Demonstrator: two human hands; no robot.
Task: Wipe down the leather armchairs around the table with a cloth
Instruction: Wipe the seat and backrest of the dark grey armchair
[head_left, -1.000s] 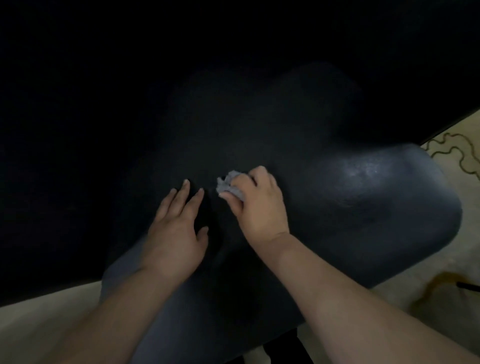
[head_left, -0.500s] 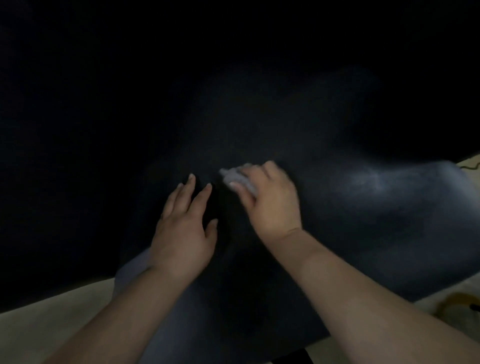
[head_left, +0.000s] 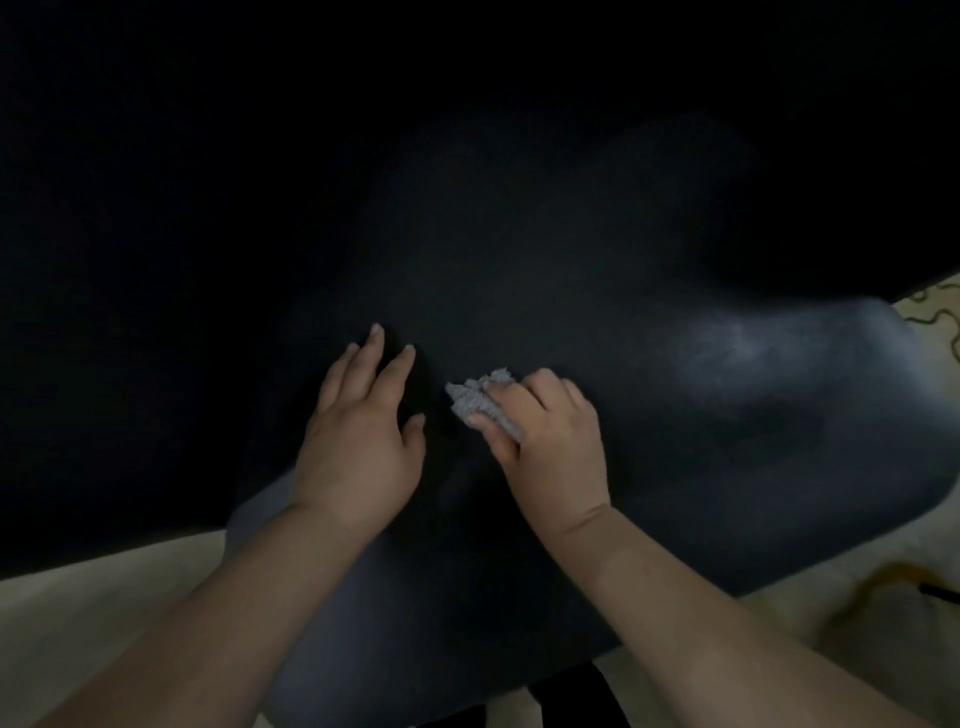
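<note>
On the dark armchair (head_left: 675, 415), right hand (head_left: 550, 441) clamps the bunched cloth (head_left: 475, 402) near centre; left hand (head_left: 358, 447) rests flat, empty, just left; unwiped leather stretches right.

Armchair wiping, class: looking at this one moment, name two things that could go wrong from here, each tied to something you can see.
1. The grey cloth is bunched small in the right hand, so bare fingers may smear the leather armchair.
2. The far part of the armchair is too dark to see, so patches there could be missed.
</note>
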